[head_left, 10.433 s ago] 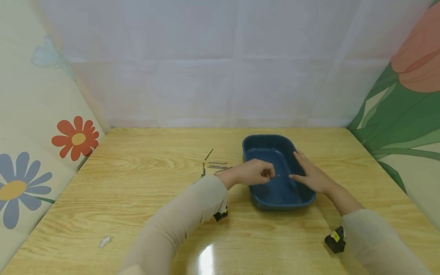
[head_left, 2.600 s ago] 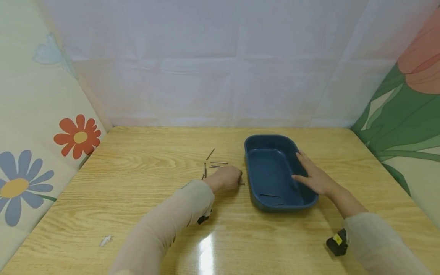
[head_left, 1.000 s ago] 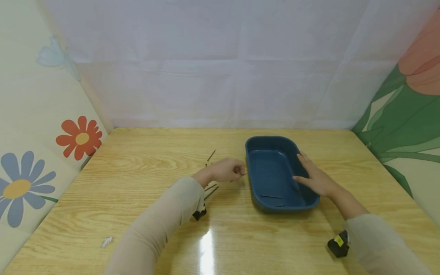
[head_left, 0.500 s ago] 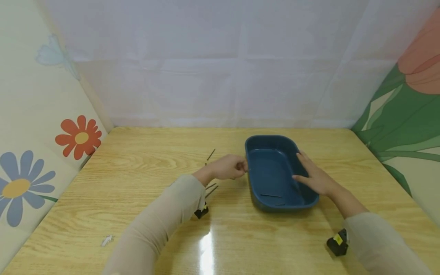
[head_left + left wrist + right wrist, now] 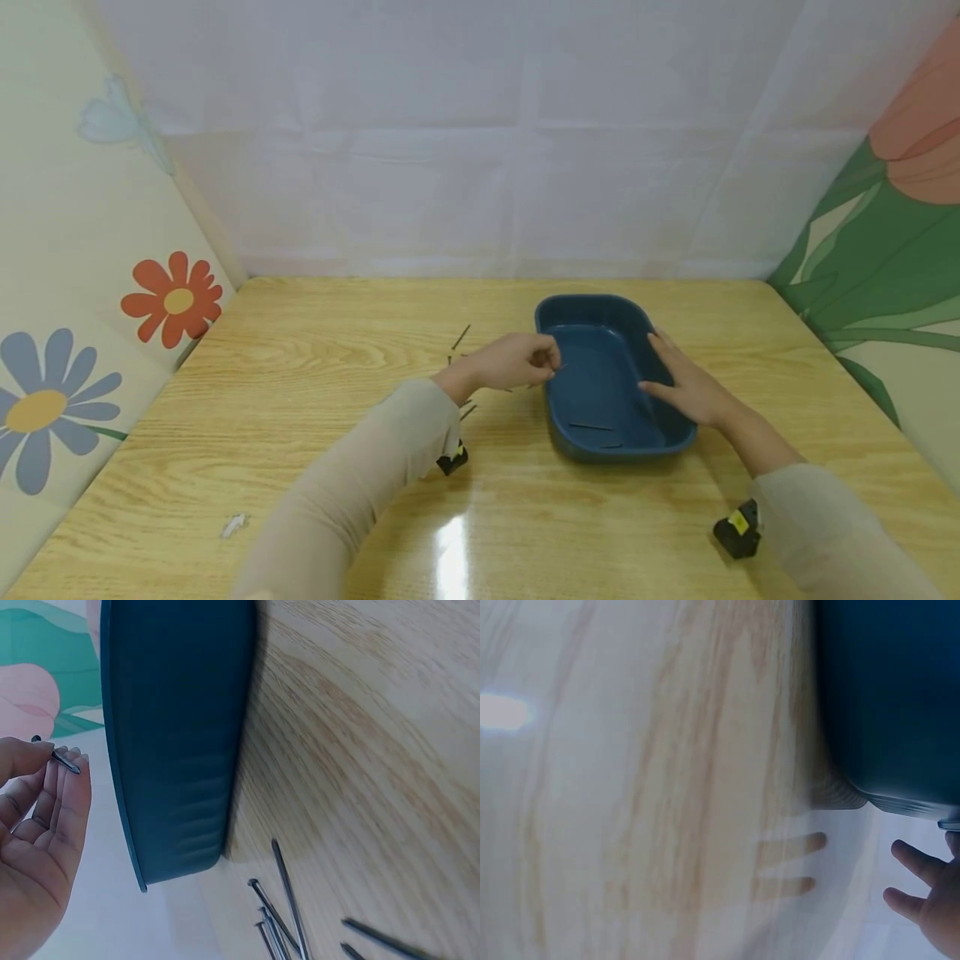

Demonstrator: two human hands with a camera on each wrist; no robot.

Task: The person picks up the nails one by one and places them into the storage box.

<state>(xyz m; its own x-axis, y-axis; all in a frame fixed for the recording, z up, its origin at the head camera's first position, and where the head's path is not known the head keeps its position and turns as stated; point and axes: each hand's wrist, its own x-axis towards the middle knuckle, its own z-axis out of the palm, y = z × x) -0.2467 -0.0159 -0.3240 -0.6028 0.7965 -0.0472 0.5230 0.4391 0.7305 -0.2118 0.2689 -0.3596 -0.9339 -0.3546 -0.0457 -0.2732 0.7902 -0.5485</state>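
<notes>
My left hand (image 5: pixel 513 360) is over the left rim of a deep blue plastic basin (image 5: pixel 596 375), palm toward it. In the left wrist view, its thumb and fingers pinch a steel nail (image 5: pixel 66 761) with the pointed end sticking out. Two nails lie on the basin's floor near its front end, one of them a long nail (image 5: pixel 592 427). My right hand (image 5: pixel 693 392) rests on the right rim, fingers spread and straight. Several loose nails (image 5: pixel 289 896) are scattered on the table left of the basin, partly hidden under my left forearm in the head view.
The wood-grain table (image 5: pixel 337 333) meets a white cloth backdrop (image 5: pixel 420 192) behind and flower-printed panels on both sides. A small torn white patch (image 5: pixel 235 525) shows at the front left. Each wrist carries a small black camera, such as the right camera (image 5: pixel 738 531).
Over the last second my left hand, pinching the nail, moves right and slightly up from beside the basin to over its left rim. Earlier, two nails came into the basin. The right hand stays put.
</notes>
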